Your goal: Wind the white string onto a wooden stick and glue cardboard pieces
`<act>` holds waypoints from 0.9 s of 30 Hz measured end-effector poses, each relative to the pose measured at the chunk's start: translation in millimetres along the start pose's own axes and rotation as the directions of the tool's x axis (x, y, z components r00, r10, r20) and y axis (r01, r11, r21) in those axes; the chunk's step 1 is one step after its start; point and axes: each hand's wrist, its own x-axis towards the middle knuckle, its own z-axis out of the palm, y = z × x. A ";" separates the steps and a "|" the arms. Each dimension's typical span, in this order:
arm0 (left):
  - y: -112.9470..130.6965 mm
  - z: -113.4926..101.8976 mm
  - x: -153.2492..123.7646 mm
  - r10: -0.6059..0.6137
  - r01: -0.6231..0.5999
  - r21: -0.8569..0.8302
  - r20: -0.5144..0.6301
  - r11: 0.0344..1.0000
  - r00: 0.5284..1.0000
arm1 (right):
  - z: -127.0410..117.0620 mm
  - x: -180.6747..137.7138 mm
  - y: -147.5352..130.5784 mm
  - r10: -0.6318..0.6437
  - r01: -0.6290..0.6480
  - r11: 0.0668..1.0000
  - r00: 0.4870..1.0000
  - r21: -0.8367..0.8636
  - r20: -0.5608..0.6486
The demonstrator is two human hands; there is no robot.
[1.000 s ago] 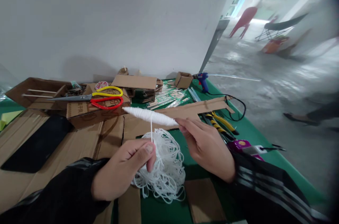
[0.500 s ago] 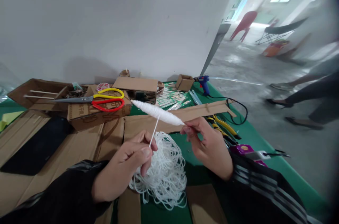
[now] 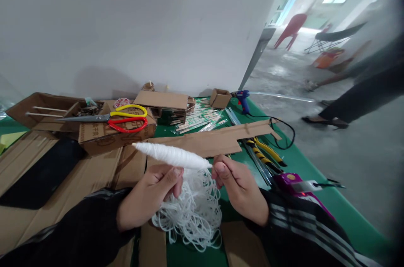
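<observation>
A white spindle-shaped bundle of wound cord (image 3: 175, 155) on a thin stick lies nearly level in front of me, its bare tip pointing left. My right hand (image 3: 238, 185) pinches the stick at the bundle's right end. Just below the bundle, my left hand (image 3: 154, 193) is closed, thumb against forefinger, on the white cord; the strand between fingers and bundle is mostly hidden. Under both hands sits a loose heap of white cord (image 3: 192, 216) on the green table cover.
Scissors (image 3: 126, 120) with red and yellow handles rest on a cardboard box (image 3: 113, 138). A blue glue gun (image 3: 242, 101), pliers (image 3: 268, 151) and a purple tool (image 3: 292, 181) lie to the right. A black phone-like slab (image 3: 44, 174) is at left. A person's legs (image 3: 356, 99) are beyond the table.
The wound bundle has come down and left toward my left hand, with my right hand lowering too. The cord stretch between left hand and bundle has shortened. The person's legs at right have shifted.
</observation>
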 end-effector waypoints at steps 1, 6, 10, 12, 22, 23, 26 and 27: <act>-0.9 -0.1 1.1 -0.003 0.002 -0.027 -0.029 1.000 1.000 | -0.8 0.3 -0.3 -0.008 0.008 1.000 1.000 0.005 0.012; 2.2 0.4 -0.7 -0.026 0.011 -0.177 -0.084 0.984 0.996 | -3.3 2.4 -4.9 -0.017 0.014 0.999 0.997 0.044 0.073; 3.1 -0.1 -7.3 0.035 -0.050 -0.189 -0.083 0.981 0.996 | -2.8 2.9 -7.0 -0.005 -0.004 0.996 0.995 0.089 0.103; 0.6 -0.3 -8.1 0.044 -0.060 -0.210 -0.079 0.976 0.996 | -2.3 3.0 -7.1 0.019 -0.034 0.993 0.991 0.116 0.129; -4.2 -0.9 -4.5 0.032 -0.064 -0.311 -0.106 0.948 0.994 | 0.0 -0.7 -2.0 -0.019 0.017 0.994 1.000 0.104 0.017; -4.0 -1.0 -5.2 0.034 -0.060 -0.310 -0.090 0.949 0.995 | 0.0 -0.8 -1.5 -0.028 0.028 0.996 1.000 0.079 0.003; -4.0 -1.0 -5.9 0.024 -0.031 -0.304 -0.027 0.952 0.999 | -0.1 -0.5 -1.3 -0.053 0.053 0.999 0.998 0.002 -0.021; -4.3 -0.9 -5.6 0.021 -0.025 -0.298 -0.016 0.954 1.000 | 0.0 -0.5 -1.4 -0.053 0.052 0.998 0.998 -0.020 -0.022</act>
